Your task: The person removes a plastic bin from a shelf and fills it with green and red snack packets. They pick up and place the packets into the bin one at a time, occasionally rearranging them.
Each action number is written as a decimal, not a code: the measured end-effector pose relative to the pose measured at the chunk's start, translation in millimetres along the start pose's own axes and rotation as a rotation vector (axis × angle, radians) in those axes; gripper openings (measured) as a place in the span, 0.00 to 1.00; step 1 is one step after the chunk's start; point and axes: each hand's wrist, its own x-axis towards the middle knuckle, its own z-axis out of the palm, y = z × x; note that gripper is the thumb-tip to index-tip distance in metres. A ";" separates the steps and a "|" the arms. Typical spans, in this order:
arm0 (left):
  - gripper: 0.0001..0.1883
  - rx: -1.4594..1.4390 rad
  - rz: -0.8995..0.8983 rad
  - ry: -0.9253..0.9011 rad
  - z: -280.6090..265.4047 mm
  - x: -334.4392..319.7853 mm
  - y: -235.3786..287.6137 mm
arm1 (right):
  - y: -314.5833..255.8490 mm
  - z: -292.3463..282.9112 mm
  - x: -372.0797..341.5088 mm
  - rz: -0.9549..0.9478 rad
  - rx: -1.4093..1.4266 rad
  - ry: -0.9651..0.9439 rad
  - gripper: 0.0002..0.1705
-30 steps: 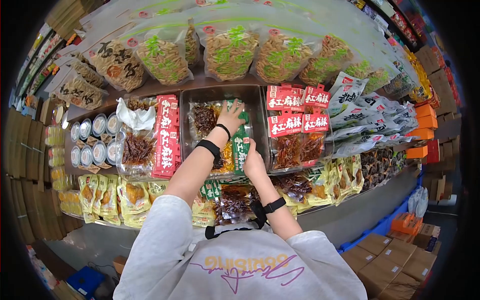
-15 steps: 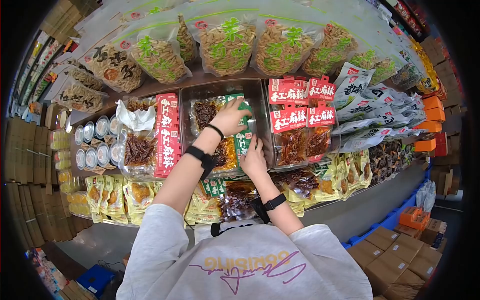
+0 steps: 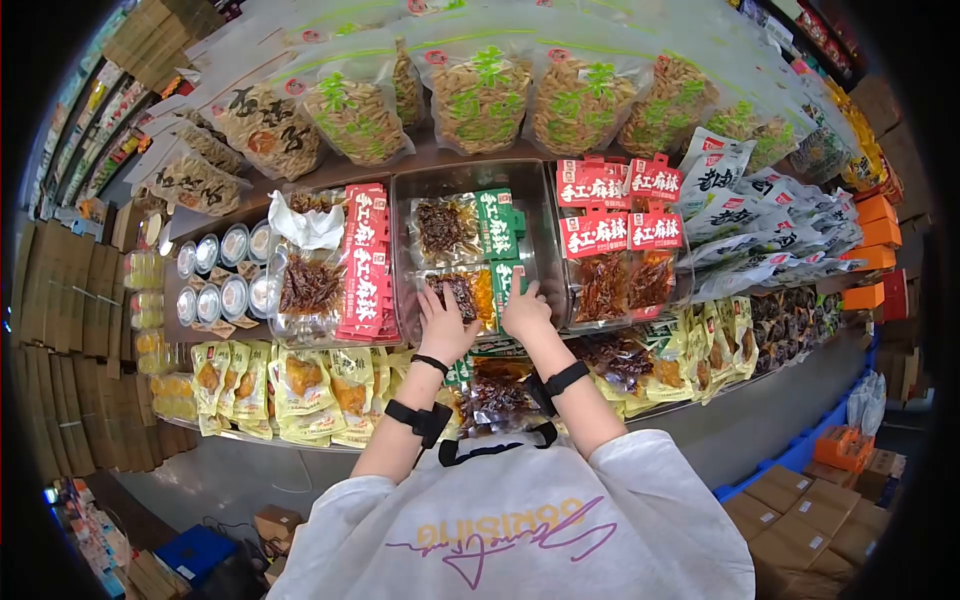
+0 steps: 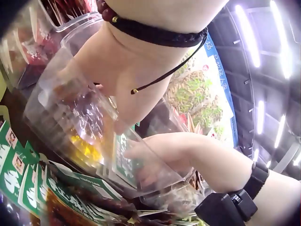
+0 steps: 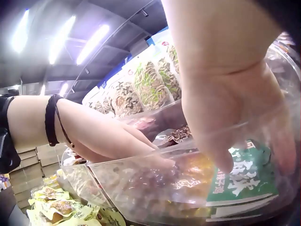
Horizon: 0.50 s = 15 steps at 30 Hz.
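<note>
In the head view, a snack pack (image 3: 458, 300) with dark and orange contents and a green card lies at the near end of a clear plastic bin (image 3: 541, 262). My left hand (image 3: 447, 328) reaches over the bin's near wall, fingers extended onto the pack's left part. At the green card (image 5: 249, 174) is my right hand (image 3: 527, 314), its thumb and fingers spread over the card in the right wrist view. Farther back in the same bin lies a second pack (image 3: 446, 228) with a green card, untouched by either hand.
Neighbouring bins hold red-card packs (image 3: 365, 270) on the left and more red-card packs (image 3: 622, 232) on the right. Tall bags (image 3: 480, 100) stand behind. Yellow pouches (image 3: 305, 385) line the near edge, and white tubs (image 3: 222, 270) sit at the left.
My left hand has come back from the far pack's green card to the near pack's left side. My right hand stays by the near pack's card. The far pack now shows fully.
</note>
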 end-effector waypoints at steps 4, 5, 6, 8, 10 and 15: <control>0.45 -0.095 0.020 0.106 -2.0 -8.6 -4.6 | 4.2 -1.8 -26.0 -0.104 -0.043 0.122 0.44; 0.45 -0.080 0.051 0.112 -2.9 -11.9 -8.5 | 6.6 -2.1 -36.7 -0.170 -0.098 0.192 0.42; 0.44 -0.064 0.080 0.117 -3.9 -16.5 -10.5 | 9.3 -3.9 -49.8 -0.171 -0.098 0.189 0.42; 0.43 -0.015 0.086 0.103 -11.5 -28.6 -8.0 | 17.1 -10.5 -79.0 -0.317 -0.042 0.346 0.36; 0.44 -0.058 0.060 0.052 -14.6 -35.2 -8.2 | 30.4 -14.2 -98.7 -0.349 0.123 0.381 0.28; 0.49 0.051 -0.082 -0.047 -15.0 -26.3 1.7 | 72.5 -17.4 -123.7 -0.596 0.453 0.500 0.16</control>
